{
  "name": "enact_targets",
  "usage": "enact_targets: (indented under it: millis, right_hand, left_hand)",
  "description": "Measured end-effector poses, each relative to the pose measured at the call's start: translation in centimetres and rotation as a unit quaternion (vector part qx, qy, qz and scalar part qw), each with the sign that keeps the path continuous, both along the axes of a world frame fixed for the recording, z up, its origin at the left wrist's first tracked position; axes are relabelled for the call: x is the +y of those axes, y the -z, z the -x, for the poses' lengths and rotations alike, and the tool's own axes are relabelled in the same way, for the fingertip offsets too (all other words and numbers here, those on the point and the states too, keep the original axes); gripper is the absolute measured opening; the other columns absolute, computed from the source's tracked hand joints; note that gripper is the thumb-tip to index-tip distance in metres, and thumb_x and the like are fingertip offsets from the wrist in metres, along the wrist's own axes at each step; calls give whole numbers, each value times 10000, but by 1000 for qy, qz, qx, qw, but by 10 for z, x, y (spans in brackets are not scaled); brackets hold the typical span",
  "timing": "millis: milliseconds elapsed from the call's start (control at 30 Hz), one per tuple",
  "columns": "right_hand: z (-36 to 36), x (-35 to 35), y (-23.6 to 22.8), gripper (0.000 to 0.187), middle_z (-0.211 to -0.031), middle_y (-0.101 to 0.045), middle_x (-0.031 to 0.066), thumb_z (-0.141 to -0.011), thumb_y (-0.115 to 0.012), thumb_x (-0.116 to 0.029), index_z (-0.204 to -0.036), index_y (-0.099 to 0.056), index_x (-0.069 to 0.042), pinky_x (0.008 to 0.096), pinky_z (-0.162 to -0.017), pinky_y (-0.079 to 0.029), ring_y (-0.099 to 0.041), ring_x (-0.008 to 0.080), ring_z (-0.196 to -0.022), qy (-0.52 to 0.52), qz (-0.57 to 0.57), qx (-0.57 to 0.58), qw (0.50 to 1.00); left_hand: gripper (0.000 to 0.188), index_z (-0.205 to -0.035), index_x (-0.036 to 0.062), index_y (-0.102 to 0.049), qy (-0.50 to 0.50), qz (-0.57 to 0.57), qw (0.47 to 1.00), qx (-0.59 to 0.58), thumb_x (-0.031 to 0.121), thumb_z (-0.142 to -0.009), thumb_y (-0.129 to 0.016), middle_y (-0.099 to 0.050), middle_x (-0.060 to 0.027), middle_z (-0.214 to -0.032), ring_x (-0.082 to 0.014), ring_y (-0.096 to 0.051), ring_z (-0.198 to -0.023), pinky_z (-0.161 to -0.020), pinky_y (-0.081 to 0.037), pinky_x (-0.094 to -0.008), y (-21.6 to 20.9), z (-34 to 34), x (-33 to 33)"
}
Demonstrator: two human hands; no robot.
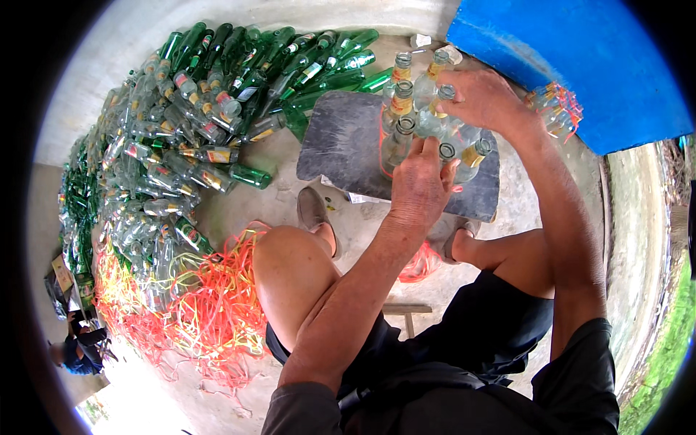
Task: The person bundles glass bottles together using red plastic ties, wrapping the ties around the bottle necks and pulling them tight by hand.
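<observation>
Several clear glass bottles stand upright in a tight cluster on a dark, worn board in front of me. A red-orange strip runs down the left side of the cluster and along its base. My left hand is at the near side of the bottles with its fingers bent and pressed together; what they pinch is hidden. From the far right, my right hand reaches over the cluster, its fingers curled around the neck of a bottle with a yellowish label.
A large heap of green and clear bottles lies to the left. Below it spreads a tangle of red and yellow plastic strips. A bundle of bottles tied with red strips rests by a blue panel. Another person is at the far left.
</observation>
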State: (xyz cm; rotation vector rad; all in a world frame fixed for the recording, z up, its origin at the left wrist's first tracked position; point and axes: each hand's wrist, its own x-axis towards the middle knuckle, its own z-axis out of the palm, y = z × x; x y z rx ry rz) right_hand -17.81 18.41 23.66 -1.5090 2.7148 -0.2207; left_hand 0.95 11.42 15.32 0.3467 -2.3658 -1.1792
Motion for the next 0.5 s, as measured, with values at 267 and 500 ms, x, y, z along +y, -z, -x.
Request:
enact_targets:
  millis: [267, 500]
  right_hand:
    - [-6, -1, 16, 377, -858, -752, 164, -839, -761, -271, -1160, -696, -84, 501, -825, -557, -724, 382, -898, 20, 26, 38, 999]
    - [-5, -5, 18, 373, -854, -750, 166, -831, -771, -274, -1145, -718, -81, 504, -818, -561, -725, 386, -889, 38, 34, 57, 997]
  left_hand:
    - [351, -1098, -21, -586, -3, 1, 1000, 12, 154, -872, -790, -669, -223, -1032, -445, -689, -925, -773, -565, -512, 2, 1, 1]
    - [394, -1161, -23, -595, -4, 4, 1000, 14, 164, -874, -791, -672, -227, -1051, -445, -686, -939, -791, -564, -511, 3, 3, 1]
